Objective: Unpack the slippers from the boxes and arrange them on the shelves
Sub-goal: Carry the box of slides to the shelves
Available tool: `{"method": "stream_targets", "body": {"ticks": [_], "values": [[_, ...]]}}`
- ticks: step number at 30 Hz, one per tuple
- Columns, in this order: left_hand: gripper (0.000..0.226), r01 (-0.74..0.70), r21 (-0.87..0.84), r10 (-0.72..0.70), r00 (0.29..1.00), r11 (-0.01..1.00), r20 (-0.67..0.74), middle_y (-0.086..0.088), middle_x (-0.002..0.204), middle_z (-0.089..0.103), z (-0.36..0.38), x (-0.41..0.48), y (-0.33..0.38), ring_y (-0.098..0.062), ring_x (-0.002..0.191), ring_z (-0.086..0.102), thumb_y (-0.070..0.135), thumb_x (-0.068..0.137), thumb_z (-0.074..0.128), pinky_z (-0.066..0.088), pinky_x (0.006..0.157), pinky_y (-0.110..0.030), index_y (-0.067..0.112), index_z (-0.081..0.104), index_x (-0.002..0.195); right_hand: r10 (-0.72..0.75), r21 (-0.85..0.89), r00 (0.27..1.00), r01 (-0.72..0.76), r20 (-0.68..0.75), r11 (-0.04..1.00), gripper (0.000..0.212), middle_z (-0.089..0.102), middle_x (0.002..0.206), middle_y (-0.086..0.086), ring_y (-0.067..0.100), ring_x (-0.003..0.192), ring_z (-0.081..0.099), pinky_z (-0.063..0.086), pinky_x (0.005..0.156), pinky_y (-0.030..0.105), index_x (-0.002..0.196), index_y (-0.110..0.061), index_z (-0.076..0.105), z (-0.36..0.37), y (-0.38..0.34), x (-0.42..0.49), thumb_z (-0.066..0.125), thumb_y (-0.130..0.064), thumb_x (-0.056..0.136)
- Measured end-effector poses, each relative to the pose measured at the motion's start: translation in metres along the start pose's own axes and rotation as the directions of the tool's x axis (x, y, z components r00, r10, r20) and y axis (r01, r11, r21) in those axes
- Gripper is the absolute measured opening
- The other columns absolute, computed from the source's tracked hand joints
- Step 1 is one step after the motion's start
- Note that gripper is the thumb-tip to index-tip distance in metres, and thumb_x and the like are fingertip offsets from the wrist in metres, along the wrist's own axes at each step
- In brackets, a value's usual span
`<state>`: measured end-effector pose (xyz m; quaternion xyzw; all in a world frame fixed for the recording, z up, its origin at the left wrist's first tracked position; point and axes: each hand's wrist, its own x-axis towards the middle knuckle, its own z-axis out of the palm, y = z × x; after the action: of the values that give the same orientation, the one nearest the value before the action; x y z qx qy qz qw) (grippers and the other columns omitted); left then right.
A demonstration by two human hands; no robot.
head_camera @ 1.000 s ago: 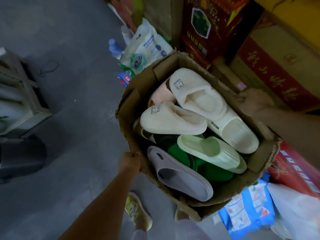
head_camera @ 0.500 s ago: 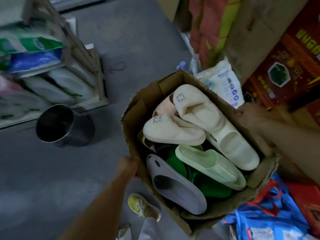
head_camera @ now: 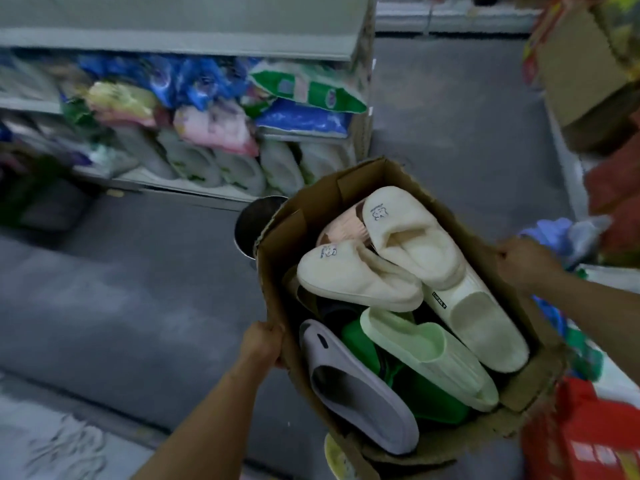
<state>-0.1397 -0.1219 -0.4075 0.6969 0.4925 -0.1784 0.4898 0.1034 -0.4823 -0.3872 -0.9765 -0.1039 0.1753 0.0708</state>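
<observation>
Head view: left hand (head_camera: 261,344) and right hand (head_camera: 519,261) grip opposite rims of the box (head_camera: 311,209), held above the floor (head_camera: 138,289); loosely piled slippers (head_camera: 356,278) could spill if it tips.

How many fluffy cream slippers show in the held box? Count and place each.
2. One cream slipper lies on top near the box's left wall; the other cream slipper, farther back to its right. A pink slipper peeks between them. More may be buried.
</observation>
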Motion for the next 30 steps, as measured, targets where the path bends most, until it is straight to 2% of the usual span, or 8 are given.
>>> {"method": "stream_targets", "body": {"ticks": [3,8,10,14,17,21,26,30], "values": [[0.030,0.053,-0.102,-0.058,0.997,0.993,-0.050,-0.015,0.073,0.065,-0.041,0.020,-0.009,-0.031,0.068,0.066,0.013,0.098,0.043,0.057,0.050,-0.034,0.003,0.059,0.075,-0.114,-0.026,0.994,0.114,0.006,0.993,0.023,0.067,0.104,0.024,0.037,0.093,0.064,0.048,0.076,0.035,0.095,-0.002,0.070,0.000,-0.075,0.048,0.054,-0.017,0.091],[0.031,0.125,-0.240,-0.163,0.976,0.963,-0.146,-0.020,0.076,0.065,-0.090,0.059,-0.028,-0.032,0.068,0.065,0.011,0.098,0.045,0.057,0.051,-0.035,-0.001,0.059,0.073,-0.264,-0.083,0.963,0.268,0.059,0.960,0.024,0.070,0.097,0.012,0.030,0.083,0.063,0.047,0.067,0.029,0.088,-0.009,0.070,0.010,-0.188,0.129,0.049,-0.020,0.089],[0.031,0.150,-0.281,-0.207,0.960,0.948,-0.187,-0.019,0.072,0.064,-0.102,0.078,-0.030,-0.031,0.063,0.064,0.011,0.097,0.045,0.055,0.045,-0.032,-0.001,0.058,0.072,-0.316,-0.123,0.944,0.326,0.089,0.937,0.023,0.069,0.098,0.007,0.029,0.087,0.063,0.045,0.066,0.027,0.091,-0.014,0.070,0.016,-0.235,0.160,0.049,-0.021,0.088],[0.032,0.216,-0.363,-0.310,0.924,0.906,-0.224,-0.014,0.068,0.062,-0.119,0.130,-0.018,-0.027,0.060,0.063,0.013,0.098,0.045,0.054,0.044,-0.030,0.001,0.057,0.071,-0.381,-0.177,0.916,0.398,0.121,0.900,0.023,0.066,0.107,0.012,0.032,0.095,0.063,0.047,0.074,0.032,0.098,-0.014,0.066,0.035,-0.318,0.236,0.049,-0.026,0.088],[0.031,0.253,-0.458,-0.388,0.893,0.852,-0.229,-0.013,0.068,0.062,-0.124,0.177,-0.001,-0.026,0.060,0.063,0.012,0.098,0.045,0.053,0.043,-0.030,0.003,0.057,0.071,-0.407,-0.204,0.894,0.441,0.186,0.874,0.021,0.064,0.098,0.013,0.031,0.090,0.062,0.047,0.075,0.033,0.095,-0.012,0.064,0.046,-0.373,0.296,0.050,-0.025,0.090],[0.033,0.255,-0.535,-0.440,0.863,0.805,-0.250,-0.013,0.067,0.063,-0.122,0.243,0.022,-0.027,0.061,0.062,0.013,0.098,0.045,0.051,0.047,-0.030,0.003,0.058,0.069,-0.424,-0.198,0.880,0.464,0.215,0.863,0.019,0.057,0.077,0.005,0.025,0.074,0.056,0.041,0.067,0.031,0.075,-0.015,0.057,0.068,-0.422,0.375,0.052,-0.022,0.091],[0.033,0.266,-0.610,-0.501,0.827,0.747,-0.253,-0.016,0.073,0.064,-0.119,0.320,0.055,-0.031,0.066,0.063,0.016,0.098,0.046,0.058,0.061,-0.041,0.006,0.058,0.069,-0.479,-0.210,0.849,0.521,0.221,0.827,0.014,0.060,0.084,0.009,0.028,0.081,0.058,0.043,0.070,0.034,0.084,-0.012,0.062,0.094,-0.470,0.463,0.052,-0.018,0.092],[0.035,0.292,-0.644,-0.537,0.815,0.707,-0.219,-0.014,0.068,0.060,-0.114,0.370,0.076,-0.029,0.062,0.060,0.014,0.099,0.043,0.052,0.054,-0.033,0.003,0.056,0.068,-0.494,-0.168,0.834,0.538,0.245,0.826,0.018,0.060,0.085,0.012,0.029,0.080,0.058,0.047,0.072,0.037,0.075,-0.016,0.055,0.119,-0.491,0.512,0.050,-0.015,0.092]]}}
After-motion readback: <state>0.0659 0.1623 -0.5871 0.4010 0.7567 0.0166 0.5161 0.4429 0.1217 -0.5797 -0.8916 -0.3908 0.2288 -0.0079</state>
